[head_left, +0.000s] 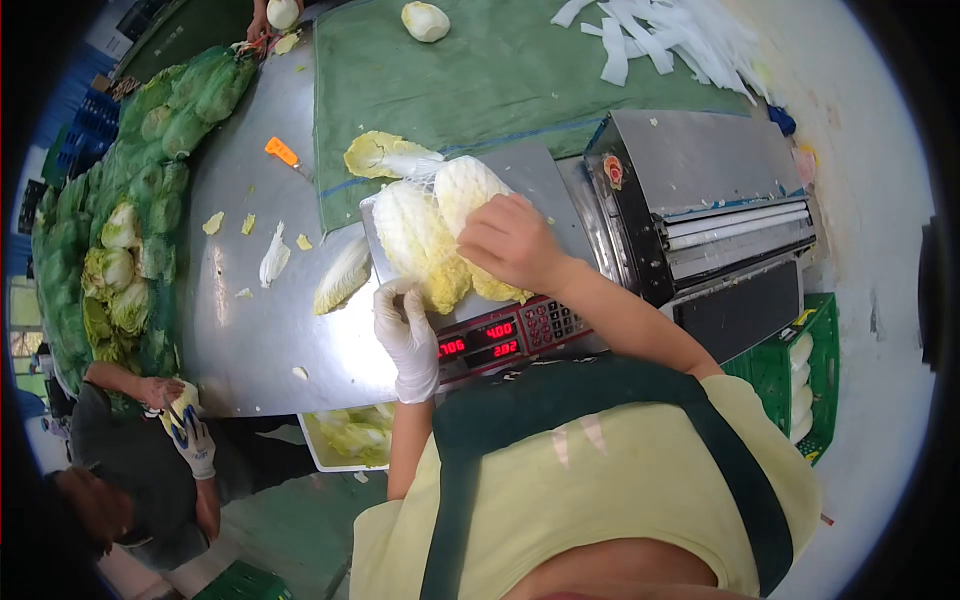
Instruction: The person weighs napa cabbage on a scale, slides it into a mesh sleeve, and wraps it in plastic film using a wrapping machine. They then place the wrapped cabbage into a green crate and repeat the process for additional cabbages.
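Two napa cabbages, the left one (412, 232) and the right one (466, 188), lie side by side on the steel plate of a digital scale (478, 345). What looks like thin white netting shows around their upper parts. My left hand (404, 335), in a white glove, is by the yellow leafy end of the left cabbage with thumb and fingertips drawn together. My bare right hand (513, 243) is over the right cabbage, fingers curled; whatever its fingertips hold is hidden. A loose cabbage leaf (385, 156) sits above the cabbages. The red digits include 4.00 and 2.82.
A wrapping machine (700, 200) stands right of the scale. Left are a cabbage piece (343, 275), leaf scraps and an orange-handled knife (283, 152). White strips (650, 40) lie on green cloth. A co-worker's gloved hand (196, 447) holds a knife against a cabbage.
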The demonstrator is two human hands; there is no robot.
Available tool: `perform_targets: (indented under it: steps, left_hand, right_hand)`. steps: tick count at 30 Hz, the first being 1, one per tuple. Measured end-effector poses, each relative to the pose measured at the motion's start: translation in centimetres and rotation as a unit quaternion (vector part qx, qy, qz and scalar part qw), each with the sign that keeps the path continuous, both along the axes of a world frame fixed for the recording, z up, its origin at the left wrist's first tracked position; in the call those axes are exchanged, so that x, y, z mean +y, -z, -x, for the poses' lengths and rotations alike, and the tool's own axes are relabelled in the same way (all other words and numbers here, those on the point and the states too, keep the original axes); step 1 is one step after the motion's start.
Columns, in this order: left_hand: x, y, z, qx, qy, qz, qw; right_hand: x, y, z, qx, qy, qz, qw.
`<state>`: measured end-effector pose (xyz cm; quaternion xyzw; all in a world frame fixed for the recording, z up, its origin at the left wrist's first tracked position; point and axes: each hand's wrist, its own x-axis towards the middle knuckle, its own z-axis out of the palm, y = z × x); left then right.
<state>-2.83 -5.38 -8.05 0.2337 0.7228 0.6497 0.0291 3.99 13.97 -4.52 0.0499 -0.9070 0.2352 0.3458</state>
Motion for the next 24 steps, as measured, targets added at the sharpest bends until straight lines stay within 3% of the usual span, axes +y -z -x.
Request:
perform_targets:
  steps: [2,5,6,9,11,14,16,19,20,21,22,23,24]
  left_hand:
    - [-0.3,0.4,-0.7,-0.054,0.022,-0.06,0.997]
    - [-1.3,0.2,-1.0,-0.035,0.048,0.045,0.997]
    - [-1.4,-0.1,-1.1,-0.006,0.057,0.041,0.998]
    - [-1.1,0.1,-2.2,-0.101,0.007,-0.057,0.993]
    - [-0.7,-0.1,-3.2,-0.003,0.031,0.013,0.999]
    - [0.6,-2.6,-4.1,0.148,0.122,0.092,0.977]
    - [0.7,-5.7,-4.0,0.262,0.193,0.169,0.93]
    - [-1.7,-4.2,-3.1,0.31,0.254,0.124,0.908]
    - [-3.3,-4.2,-1.5,0.358,0.292,0.154,0.873]
    - [-4.5,-2.9,-0.6,0.333,0.27,0.15,0.891]
    - [-4.6,-1.8,1.2,0.423,0.18,0.18,0.869]
    - [-3.9,-4.1,2.3,0.397,0.146,0.269,0.865]
    - [-2.9,-5.3,3.7,0.445,0.158,0.292,0.831]
  right_hand:
    - [-0.2,-0.8,-0.8,-0.066,-0.004,0.006,0.998]
    - [-1.2,-2.8,-2.9,-0.081,0.034,-0.042,0.995]
    - [-1.1,-2.2,-3.3,-0.086,0.053,-0.009,0.995]
    - [-1.1,0.2,-3.9,-0.1,0.099,0.109,0.984]
    - [-1.3,0.7,-3.1,-0.092,0.117,0.21,0.966]
    - [-0.3,-0.1,-2.2,-0.08,0.175,0.256,0.947]
    - [0.4,-0.2,-2.4,-0.121,0.155,0.264,0.944]
    - [3.2,-0.7,-3.1,-0.21,0.065,0.266,0.938]
    - [4.5,-1.1,-3.6,-0.245,0.027,0.264,0.932]
    - [5.5,-1.8,-4.0,-0.23,0.053,0.193,0.952]
    - [6.4,-2.6,-4.5,-0.216,0.079,0.121,0.966]
    - [7.0,-2.9,-4.8,-0.201,0.104,0.05,0.973]
    - [7.5,-2.2,-4.4,-0.21,0.111,-0.068,0.969]
